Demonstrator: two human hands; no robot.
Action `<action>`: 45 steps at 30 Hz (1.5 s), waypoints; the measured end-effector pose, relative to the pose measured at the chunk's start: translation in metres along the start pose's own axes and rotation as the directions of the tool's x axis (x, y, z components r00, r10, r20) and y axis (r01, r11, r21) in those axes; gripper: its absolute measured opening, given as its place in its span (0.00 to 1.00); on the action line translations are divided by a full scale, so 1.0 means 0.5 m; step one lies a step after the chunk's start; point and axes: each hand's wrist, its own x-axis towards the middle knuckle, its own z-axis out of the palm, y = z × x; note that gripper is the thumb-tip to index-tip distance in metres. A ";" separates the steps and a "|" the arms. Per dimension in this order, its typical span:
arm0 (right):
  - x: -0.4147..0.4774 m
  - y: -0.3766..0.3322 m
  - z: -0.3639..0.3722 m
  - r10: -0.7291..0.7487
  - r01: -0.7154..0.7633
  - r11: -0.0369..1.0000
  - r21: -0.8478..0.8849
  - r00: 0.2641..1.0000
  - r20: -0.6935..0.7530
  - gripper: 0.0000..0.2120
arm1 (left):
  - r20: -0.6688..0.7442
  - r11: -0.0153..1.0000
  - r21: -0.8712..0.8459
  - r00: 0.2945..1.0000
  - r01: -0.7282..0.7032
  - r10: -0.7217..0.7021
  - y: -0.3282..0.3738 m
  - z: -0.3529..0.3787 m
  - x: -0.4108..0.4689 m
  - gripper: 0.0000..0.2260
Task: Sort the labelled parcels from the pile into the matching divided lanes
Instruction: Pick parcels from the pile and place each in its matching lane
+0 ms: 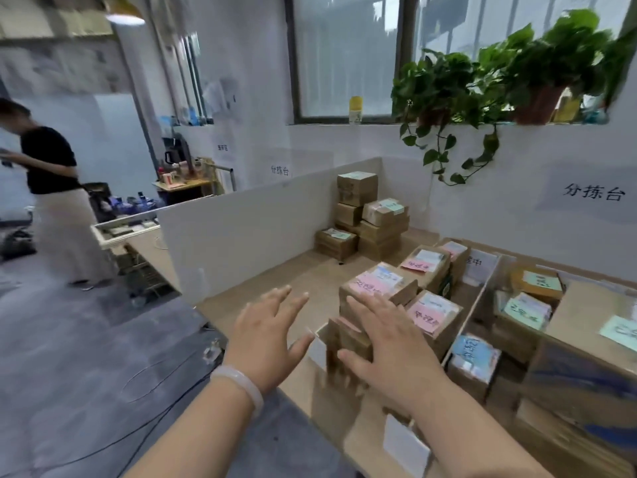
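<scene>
The left hand (pixel 272 334) and right hand (pixel 386 343) are spread wide and hold nothing, beside a small brown cardboard parcel (pixel 349 339). I judge it is set in its lane; next, fetch another.

White walls (pixel 362 143), grey floor (pixel 86 322), frosted window (pixel 344 53), trailing plants (pixel 499 74) on the sill.

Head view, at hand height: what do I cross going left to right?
Left hand → right hand → pink-labelled parcel next to it → blue-labelled parcel → green-labelled parcel → large carton at the right edge.
</scene>
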 end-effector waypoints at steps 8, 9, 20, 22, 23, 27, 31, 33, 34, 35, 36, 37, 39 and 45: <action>0.182 -0.073 0.114 -0.023 0.023 1.000 -0.009 0.999 0.032 0.38 | 0.030 0.999 0.033 0.999 0.031 -0.032 -0.181 0.061 0.066 0.28; 0.206 -0.072 0.126 -0.024 0.024 1.000 -0.003 0.999 0.043 0.38 | 0.038 0.999 0.039 0.999 0.034 -0.036 -0.199 0.071 0.082 0.28; 0.525 -0.016 0.207 0.065 -0.068 0.996 0.061 0.997 0.048 0.36 | 0.127 0.998 0.054 0.991 0.026 -0.032 -0.362 0.188 0.352 0.34; 0.581 -0.007 0.221 0.086 -0.089 0.994 0.057 0.995 0.052 0.36 | 0.142 0.999 0.029 0.990 0.019 -0.023 -0.380 0.208 0.402 0.35; 0.605 -0.002 0.230 0.096 -0.099 0.994 0.054 0.994 0.055 0.35 | 0.158 1.000 0.016 0.987 0.019 -0.021 -0.389 0.219 0.424 0.35; 0.679 0.017 0.264 0.144 -0.149 0.986 0.074 0.986 0.079 0.35 | 0.170 0.999 -0.046 0.985 0.008 0.000 -0.428 0.274 0.496 0.36; 0.752 0.039 0.292 0.214 -0.220 0.974 0.058 0.972 0.093 0.35 | 0.232 0.995 -0.101 0.972 -0.005 0.029 -0.464 0.343 0.586 0.35; 0.791 0.051 0.306 0.268 -0.273 0.960 0.057 0.961 0.074 0.35 | 0.265 0.990 -0.129 0.961 -0.048 0.081 -0.482 0.385 0.643 0.31; 0.811 0.056 0.316 0.300 -0.303 0.952 0.050 0.952 0.060 0.35 | 0.274 0.987 -0.143 0.955 -0.074 0.111 -0.491 0.406 0.671 0.30; 0.832 0.060 0.325 0.333 -0.335 0.941 0.045 0.942 0.045 0.35 | 0.280 0.983 -0.153 0.950 -0.100 0.140 -0.501 0.424 0.697 0.29; 0.854 0.062 0.336 0.369 -0.371 0.928 0.042 0.929 0.040 0.35 | 0.290 0.978 -0.167 0.942 -0.125 0.170 -0.514 0.443 0.724 0.29; 0.877 0.062 0.346 0.404 -0.405 0.913 0.042 0.914 0.041 0.35 | 0.301 0.971 -0.186 0.933 -0.147 0.199 -0.527 0.460 0.749 0.29; 0.923 0.058 0.368 0.462 -0.463 0.885 0.043 0.886 0.033 0.36 | 0.316 0.954 -0.243 0.916 -0.176 0.249 -0.556 0.493 0.802 0.29; 1.038 0.076 0.392 0.625 -0.624 0.781 0.035 0.780 -0.030 0.38 | 0.257 0.882 -0.388 0.888 -0.267 0.382 -0.569 0.578 0.993 0.29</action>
